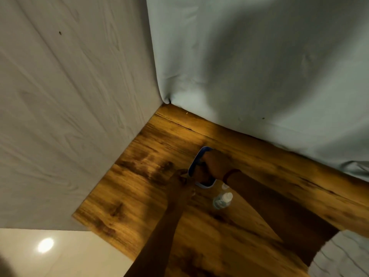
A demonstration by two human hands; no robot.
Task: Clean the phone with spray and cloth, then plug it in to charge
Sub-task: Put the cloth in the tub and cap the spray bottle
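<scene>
The wooden worktop [229,236] is occupying the lower centre of the head view, with a pale textured wall [69,116] bordering it toward 9 o'clock and a light blue-grey cloth backdrop [259,66] hanging along its far edge toward 12 o'clock. The phone [196,159], in a blue-edged case, is lying flat on the worktop near the middle of the view, its long axis running roughly from 1 o'clock to 5 o'clock. The right hand [214,164] is resting on top of the phone and covering most of it, fingers curled down onto it; whether a cloth is under the palm cannot be told. A red band [230,173] is sitting on the right wrist. The left hand [179,179] is touching the phone's near left edge, at 8 o'clock from the right hand, fingers pinched narrow; whether it is gripping anything cannot be told, as the area is dark and blurred. A small clear spray bottle [222,200] with a white cap is lying on the worktop just beside the phone, at 5 o'clock from it and under the right forearm. A glossy pale floor [60,256] with a light reflection is showing at 7 o'clock.
</scene>
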